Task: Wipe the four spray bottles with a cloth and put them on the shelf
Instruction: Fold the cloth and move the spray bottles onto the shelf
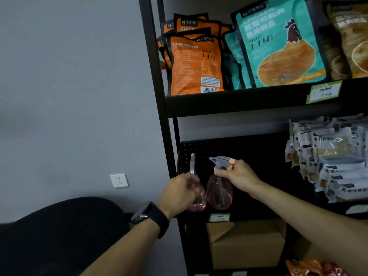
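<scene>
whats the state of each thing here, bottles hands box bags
left bottle: upright, held by the left hand, at the shelf front
right bottle: upright, held at the neck by the right hand
cardboard box: top flap open, on the lower level
orange bags: standing on the top level
teal bags: standing, leaning back

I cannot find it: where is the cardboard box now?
In the head view, the cardboard box sits on the lower shelf, right of centre, below the two pink bottles the hands hold.
</scene>
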`<action>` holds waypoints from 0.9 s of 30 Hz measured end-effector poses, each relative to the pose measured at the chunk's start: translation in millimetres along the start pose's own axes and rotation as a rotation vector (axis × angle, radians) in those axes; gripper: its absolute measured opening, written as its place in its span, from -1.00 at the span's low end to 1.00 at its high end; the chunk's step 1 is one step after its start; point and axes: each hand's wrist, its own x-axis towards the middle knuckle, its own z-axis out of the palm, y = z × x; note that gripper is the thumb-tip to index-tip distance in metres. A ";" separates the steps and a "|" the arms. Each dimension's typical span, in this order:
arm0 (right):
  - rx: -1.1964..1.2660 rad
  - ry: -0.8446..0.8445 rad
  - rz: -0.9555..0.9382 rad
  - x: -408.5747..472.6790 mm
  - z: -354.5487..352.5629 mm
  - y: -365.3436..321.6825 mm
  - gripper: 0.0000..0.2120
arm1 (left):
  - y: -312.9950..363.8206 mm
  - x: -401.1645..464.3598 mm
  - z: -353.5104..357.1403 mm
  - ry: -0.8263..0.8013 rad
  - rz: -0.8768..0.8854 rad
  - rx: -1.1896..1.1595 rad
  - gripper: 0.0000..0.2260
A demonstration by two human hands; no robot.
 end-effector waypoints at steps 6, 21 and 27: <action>-0.045 0.023 0.032 13.1 11.7 18.9 -0.74 | -10.6 5.3 5.8 -0.016 -0.015 -0.015 -0.82; -0.010 0.009 0.085 22.8 18.8 38.0 -0.86 | -24.9 13.0 15.5 -0.021 -0.056 -0.031 -0.82; 0.008 -0.048 0.105 22.8 13.2 36.7 -0.75 | -20.0 11.9 9.3 -0.024 -0.054 -0.027 -0.81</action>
